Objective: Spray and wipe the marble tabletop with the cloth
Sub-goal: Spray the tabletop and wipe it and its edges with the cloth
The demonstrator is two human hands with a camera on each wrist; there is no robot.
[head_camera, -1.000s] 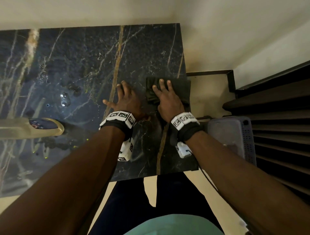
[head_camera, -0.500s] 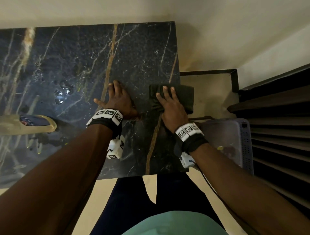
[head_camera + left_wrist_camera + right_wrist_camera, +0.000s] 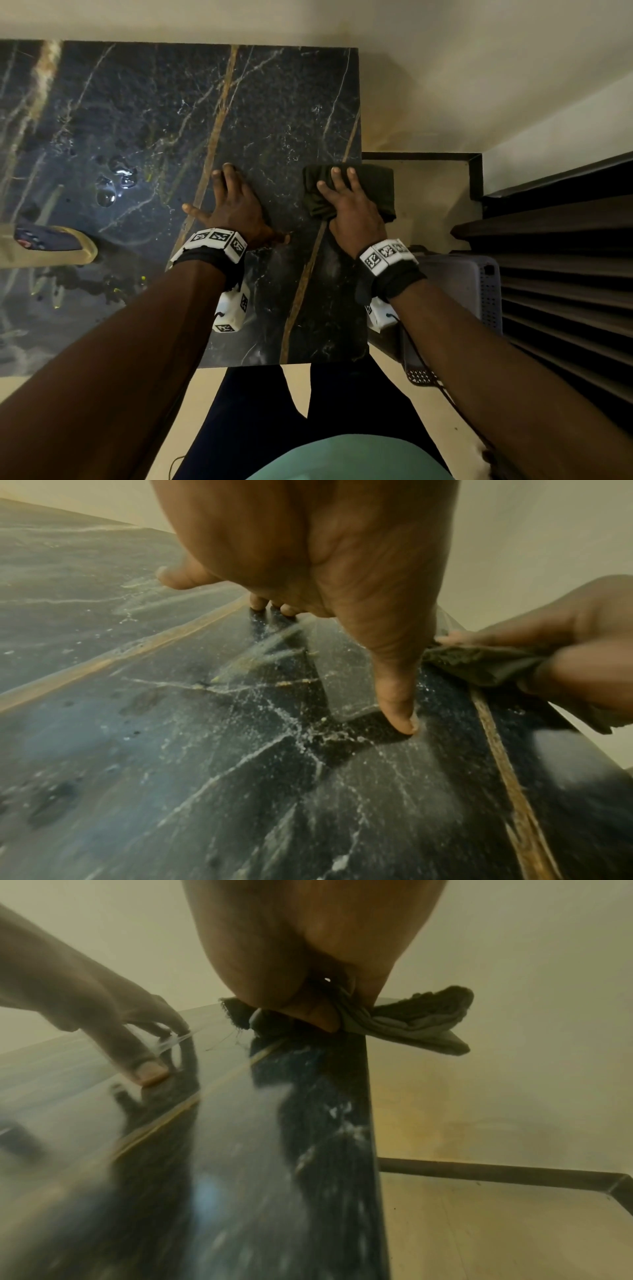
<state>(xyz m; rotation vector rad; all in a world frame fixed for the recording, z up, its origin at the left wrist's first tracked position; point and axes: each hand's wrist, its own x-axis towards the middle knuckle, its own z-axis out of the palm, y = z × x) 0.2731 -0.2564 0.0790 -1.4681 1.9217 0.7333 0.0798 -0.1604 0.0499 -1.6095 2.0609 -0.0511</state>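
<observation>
The black marble tabletop (image 3: 274, 102) with gold and white veins fills the head view. My left hand (image 3: 236, 205) lies flat on it, fingers straight and thumb spread; in the left wrist view its thumb tip (image 3: 400, 721) touches the stone. My right hand (image 3: 352, 212) lies on a dark folded cloth (image 3: 376, 185) at the table's right edge, fingers straight on top. In the right wrist view its thumb (image 3: 315, 1015) pinches a fold of the cloth (image 3: 411, 1023). Part of the cloth hangs past the edge. No spray bottle is in view.
Several water drops (image 3: 113, 185) sit on the marble left of my left hand. A gold tray (image 3: 82, 250) with a dark remote stands at the left. A grey perforated basket (image 3: 472, 284) and dark slats (image 3: 565, 257) lie right of the table, on the floor.
My right hand has slid the cloth rightward, so more of it overhangs the table's right edge. My left hand has stayed flat in the same spot.
</observation>
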